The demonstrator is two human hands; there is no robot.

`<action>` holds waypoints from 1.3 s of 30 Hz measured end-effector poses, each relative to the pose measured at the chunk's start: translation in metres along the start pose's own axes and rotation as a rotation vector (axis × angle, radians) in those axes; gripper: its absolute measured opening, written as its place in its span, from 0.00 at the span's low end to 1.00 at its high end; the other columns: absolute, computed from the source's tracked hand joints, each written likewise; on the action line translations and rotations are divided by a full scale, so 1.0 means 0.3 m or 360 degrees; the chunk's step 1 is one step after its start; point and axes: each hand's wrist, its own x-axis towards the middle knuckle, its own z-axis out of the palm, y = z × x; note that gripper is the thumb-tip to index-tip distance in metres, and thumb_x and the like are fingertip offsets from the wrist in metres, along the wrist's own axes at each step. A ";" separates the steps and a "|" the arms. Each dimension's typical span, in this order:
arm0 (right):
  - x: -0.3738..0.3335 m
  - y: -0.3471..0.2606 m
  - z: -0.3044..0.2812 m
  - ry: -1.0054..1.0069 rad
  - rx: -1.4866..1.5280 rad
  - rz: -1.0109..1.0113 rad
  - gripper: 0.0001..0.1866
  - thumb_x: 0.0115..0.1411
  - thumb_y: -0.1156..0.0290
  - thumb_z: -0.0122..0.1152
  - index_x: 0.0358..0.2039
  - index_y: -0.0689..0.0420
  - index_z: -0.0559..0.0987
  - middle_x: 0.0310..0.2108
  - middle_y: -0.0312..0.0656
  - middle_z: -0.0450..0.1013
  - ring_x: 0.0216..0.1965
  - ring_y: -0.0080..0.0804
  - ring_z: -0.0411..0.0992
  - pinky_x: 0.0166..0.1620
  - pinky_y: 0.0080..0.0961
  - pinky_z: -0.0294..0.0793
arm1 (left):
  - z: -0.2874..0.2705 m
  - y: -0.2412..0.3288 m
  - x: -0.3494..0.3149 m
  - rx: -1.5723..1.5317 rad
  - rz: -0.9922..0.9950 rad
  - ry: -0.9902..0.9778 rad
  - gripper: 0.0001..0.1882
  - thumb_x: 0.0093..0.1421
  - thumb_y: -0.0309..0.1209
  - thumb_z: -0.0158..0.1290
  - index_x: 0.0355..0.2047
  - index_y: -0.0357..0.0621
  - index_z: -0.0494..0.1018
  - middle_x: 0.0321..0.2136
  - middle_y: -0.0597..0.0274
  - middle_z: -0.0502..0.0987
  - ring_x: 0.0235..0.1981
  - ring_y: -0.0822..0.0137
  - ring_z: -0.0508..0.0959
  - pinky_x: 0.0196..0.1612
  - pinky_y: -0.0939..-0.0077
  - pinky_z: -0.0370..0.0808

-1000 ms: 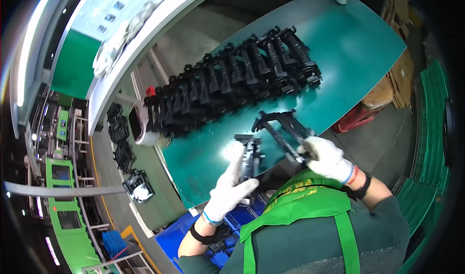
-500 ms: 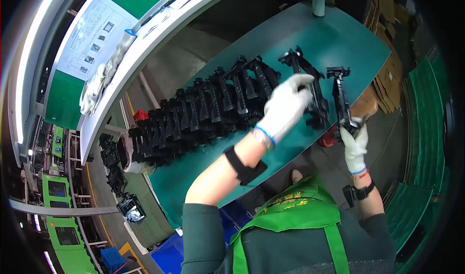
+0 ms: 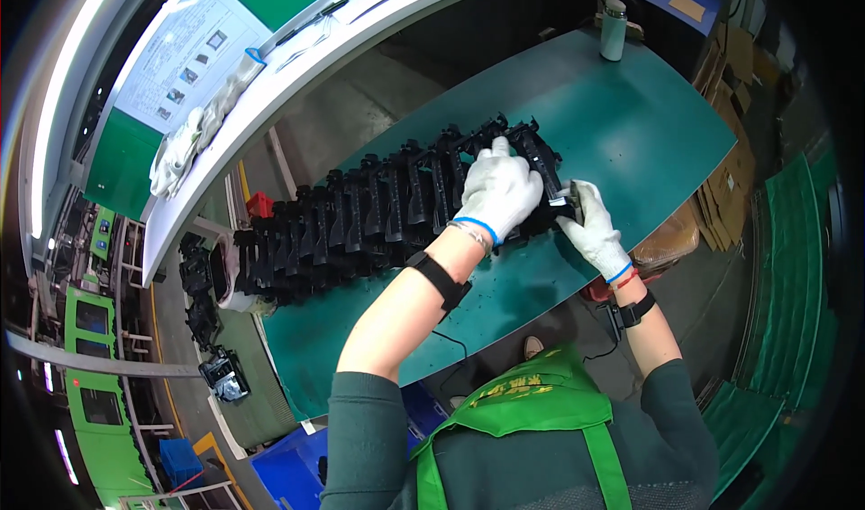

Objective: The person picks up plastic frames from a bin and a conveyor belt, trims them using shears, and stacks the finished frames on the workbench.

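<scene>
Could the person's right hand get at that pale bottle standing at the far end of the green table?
Probably not straight away. The right hand is busy at the near end of the row of black parts, and the bottle stands well beyond, though bare table lies between.

There is one view, from a camera on the person's head. It looks down from above onto the curved green table top (image 3: 649,122), quite near, at about arm's length. The person's own arms come in from six o'clock. The rounded picture bends straight edges near its rim, like the long white shelf (image 3: 297,86) at eleven o'clock.
</scene>
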 end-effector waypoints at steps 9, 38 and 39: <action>-0.005 -0.065 -0.066 -0.0294 -0.0056 0.0030 0.31 0.57 0.75 0.67 0.62 0.61 0.72 0.60 0.41 0.72 0.58 0.30 0.69 0.61 0.27 0.67 | -0.174 -0.028 -0.296 0.0282 0.0324 0.0198 0.18 0.51 0.41 0.58 0.38 0.43 0.81 0.39 0.55 0.78 0.44 0.53 0.75 0.46 0.57 0.71; -0.778 -0.695 1.278 -0.1810 -0.0456 -0.0795 0.21 0.61 0.69 0.64 0.55 0.56 0.75 0.40 0.46 0.76 0.40 0.42 0.74 0.45 0.37 0.76 | -0.426 -1.239 -2.190 0.0727 -0.1539 0.0619 0.26 0.56 0.49 0.60 0.49 0.44 0.80 0.53 0.53 0.78 0.58 0.51 0.72 0.61 0.48 0.67; -0.789 -0.714 1.310 -0.1584 -0.0631 -0.1150 0.20 0.59 0.69 0.65 0.53 0.52 0.77 0.41 0.48 0.76 0.40 0.50 0.75 0.46 0.42 0.75 | -0.464 -1.319 -2.199 0.0720 -0.1498 0.0613 0.26 0.56 0.49 0.60 0.49 0.44 0.80 0.53 0.53 0.78 0.58 0.51 0.72 0.61 0.48 0.67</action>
